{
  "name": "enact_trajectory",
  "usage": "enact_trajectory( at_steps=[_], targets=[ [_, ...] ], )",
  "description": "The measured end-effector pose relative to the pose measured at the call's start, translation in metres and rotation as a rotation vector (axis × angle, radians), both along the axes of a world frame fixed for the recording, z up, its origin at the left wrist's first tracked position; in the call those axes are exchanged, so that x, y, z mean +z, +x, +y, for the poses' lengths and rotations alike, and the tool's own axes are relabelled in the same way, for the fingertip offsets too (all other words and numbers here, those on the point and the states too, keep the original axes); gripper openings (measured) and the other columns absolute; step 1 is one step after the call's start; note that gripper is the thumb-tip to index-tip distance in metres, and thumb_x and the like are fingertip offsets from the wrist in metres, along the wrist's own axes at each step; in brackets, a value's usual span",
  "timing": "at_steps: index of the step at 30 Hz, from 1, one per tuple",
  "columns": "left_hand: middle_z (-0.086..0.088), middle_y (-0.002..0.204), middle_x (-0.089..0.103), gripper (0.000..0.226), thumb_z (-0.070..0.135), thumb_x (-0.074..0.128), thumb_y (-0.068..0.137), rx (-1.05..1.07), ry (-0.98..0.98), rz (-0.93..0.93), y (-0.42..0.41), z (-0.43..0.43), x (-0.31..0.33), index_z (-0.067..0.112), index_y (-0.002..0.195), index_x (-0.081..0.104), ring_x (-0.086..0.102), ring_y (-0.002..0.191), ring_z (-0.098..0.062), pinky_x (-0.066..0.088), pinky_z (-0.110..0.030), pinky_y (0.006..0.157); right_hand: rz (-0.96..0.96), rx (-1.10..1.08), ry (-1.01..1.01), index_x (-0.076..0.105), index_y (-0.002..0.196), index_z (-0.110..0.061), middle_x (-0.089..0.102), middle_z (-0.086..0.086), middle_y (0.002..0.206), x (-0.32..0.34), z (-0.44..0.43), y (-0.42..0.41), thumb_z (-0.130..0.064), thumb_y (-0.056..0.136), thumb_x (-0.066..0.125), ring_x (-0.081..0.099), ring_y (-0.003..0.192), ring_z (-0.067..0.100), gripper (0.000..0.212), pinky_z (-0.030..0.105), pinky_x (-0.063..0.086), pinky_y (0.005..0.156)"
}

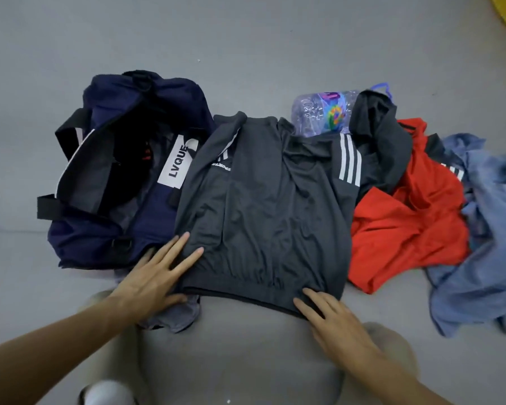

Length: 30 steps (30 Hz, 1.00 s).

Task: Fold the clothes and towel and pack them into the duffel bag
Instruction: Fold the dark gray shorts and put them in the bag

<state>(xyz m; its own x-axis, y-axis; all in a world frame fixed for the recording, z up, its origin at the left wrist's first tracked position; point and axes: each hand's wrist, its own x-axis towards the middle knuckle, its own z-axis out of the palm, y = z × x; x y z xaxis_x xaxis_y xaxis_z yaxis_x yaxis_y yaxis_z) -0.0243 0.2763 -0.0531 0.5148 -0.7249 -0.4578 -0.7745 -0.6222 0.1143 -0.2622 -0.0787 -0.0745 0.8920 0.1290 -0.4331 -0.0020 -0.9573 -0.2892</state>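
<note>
Lying across the pale grey floor [246,39], the task's things sit in one row. The open navy fabric duffel bag [123,182] with black straps is on the left. Touching its side, the dark grey sports shirt with three white shoulder stripes [269,206] is laid flat in the middle, partly folded. To the right are a crumpled light blue cloth [485,258] and a rumpled red shirt [403,229]. A clear plastic water bottle [322,112] lies just behind the grey shirt's collar.

The left hand [155,276] rests flat on the shirt's lower left corner with its fingers spread. The right hand [330,314] presses the hem at the lower right, fingers straight and close together. Neither hand pinches anything.

The slick fabric could slide as it is folded, which would undo the tucked side. The far sleeve, draped over the red shirt, may drag that shirt along. A small grey-blue scrap of cloth [176,317] beneath the left hand might get caught in the fold.

The bag's inside is mostly dark; only something red shows. I cannot tell whether the blue cloth is the towel. The bottle's lower end is covered by the grey shirt.
</note>
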Motion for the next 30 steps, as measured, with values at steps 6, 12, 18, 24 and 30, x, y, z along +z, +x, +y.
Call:
enact_trajectory(
  at_steps=[6, 12, 18, 24, 30],
  targets=[
    [-0.01, 0.168, 0.008, 0.126, 0.06, 0.085, 0.064, 0.026, 0.015, -0.008, 0.03, 0.019, -0.002, 0.033, 0.161, 0.009, 0.033, 0.147, -0.029, 0.047, -0.05, 0.099, -0.029, 0.06, 0.049, 0.058, 0.138, -0.024, 0.056, 0.004, 0.142, 0.007, 0.014, 0.024, -0.019, 0.058, 0.082, 0.061, 0.119, 0.023, 0.084, 0.034, 0.058, 0.085],
    [-0.012, 0.166, 0.019, 0.13, 0.058, 0.091, 0.055, 0.031, 0.072, -0.045, 0.053, 0.048, 0.008, 0.032, 0.16, 0.018, 0.041, 0.142, -0.032, 0.046, -0.052, 0.096, -0.042, 0.16, 0.072, 0.054, 0.14, -0.023, 0.054, 0.004, 0.146, 0.008, 0.03, 0.054, -0.025, 0.064, 0.079, 0.059, 0.125, 0.021, 0.079, 0.034, 0.057, 0.09],
    [-0.012, 0.167, 0.015, 0.099, 0.084, 0.043, 0.078, 0.024, -0.002, -0.084, 0.027, 0.042, 0.01, 0.035, 0.16, 0.017, 0.031, 0.147, -0.038, 0.023, -0.05, 0.112, 0.008, 0.237, 0.12, 0.053, 0.141, -0.028, 0.052, 0.002, 0.147, 0.004, 0.045, 0.021, -0.045, 0.062, 0.072, 0.062, 0.117, 0.018, 0.083, 0.028, 0.059, 0.082],
    [-0.01, 0.164, 0.027, 0.081, 0.075, 0.032, 0.092, 0.022, -0.211, -0.123, 0.005, -0.016, 0.037, 0.031, 0.159, 0.021, 0.035, 0.145, -0.035, 0.033, -0.049, 0.113, -0.205, 0.132, 0.136, 0.03, 0.156, -0.029, 0.047, 0.004, 0.152, 0.038, 0.002, 0.07, -0.053, 0.096, 0.044, 0.059, 0.119, 0.023, 0.066, 0.031, 0.052, 0.098],
    [-0.005, 0.144, 0.049, 0.073, 0.066, 0.032, 0.097, -0.292, -0.356, -0.17, 0.017, -0.129, 0.072, 0.032, 0.16, 0.016, 0.054, 0.116, -0.025, 0.051, -0.039, 0.094, -0.29, 0.008, -0.141, 0.022, 0.158, -0.035, 0.038, 0.013, 0.157, 0.076, -0.104, 0.182, -0.055, 0.1, 0.031, 0.054, 0.116, 0.036, 0.062, 0.044, 0.045, 0.104]
  ],
)
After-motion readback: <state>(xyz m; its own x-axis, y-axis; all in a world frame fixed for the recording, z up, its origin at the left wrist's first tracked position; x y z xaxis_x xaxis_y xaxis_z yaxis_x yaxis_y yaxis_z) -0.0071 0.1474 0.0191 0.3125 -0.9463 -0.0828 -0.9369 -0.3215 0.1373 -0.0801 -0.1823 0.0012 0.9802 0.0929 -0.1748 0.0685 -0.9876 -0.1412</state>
